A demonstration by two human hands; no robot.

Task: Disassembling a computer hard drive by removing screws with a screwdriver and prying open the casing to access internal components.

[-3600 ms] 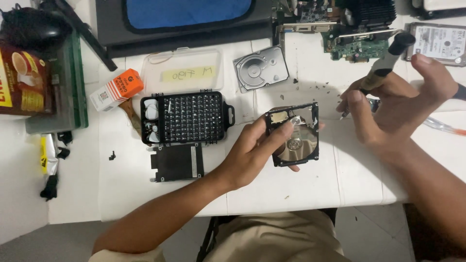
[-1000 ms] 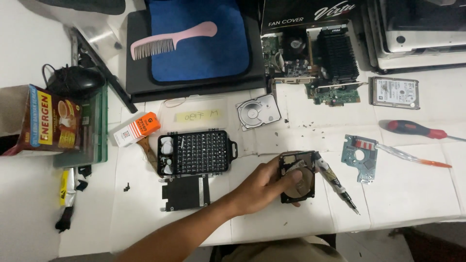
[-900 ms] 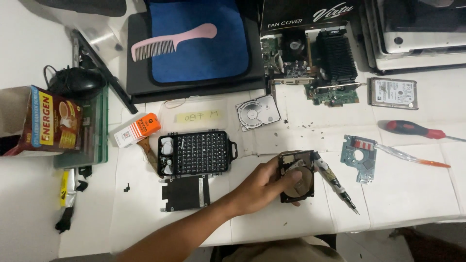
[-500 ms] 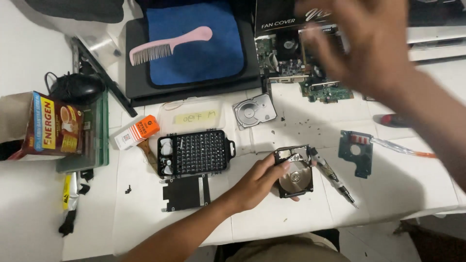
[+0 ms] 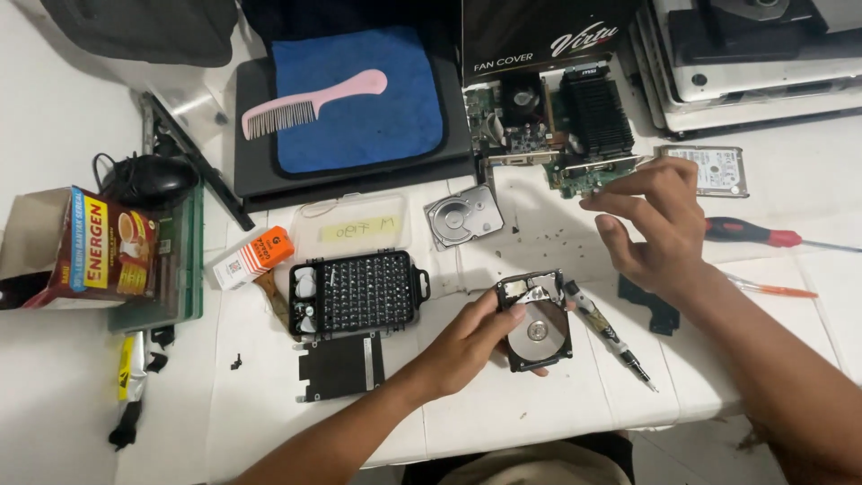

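while left hand (image 5: 471,346) grips open hard drive (image 5: 536,321), right hand (image 5: 655,224) hovers empty.

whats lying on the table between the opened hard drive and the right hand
In the head view, a slim precision screwdriver lies slantwise on the table between the opened hard drive, which the left hand steadies, and the raised right hand.
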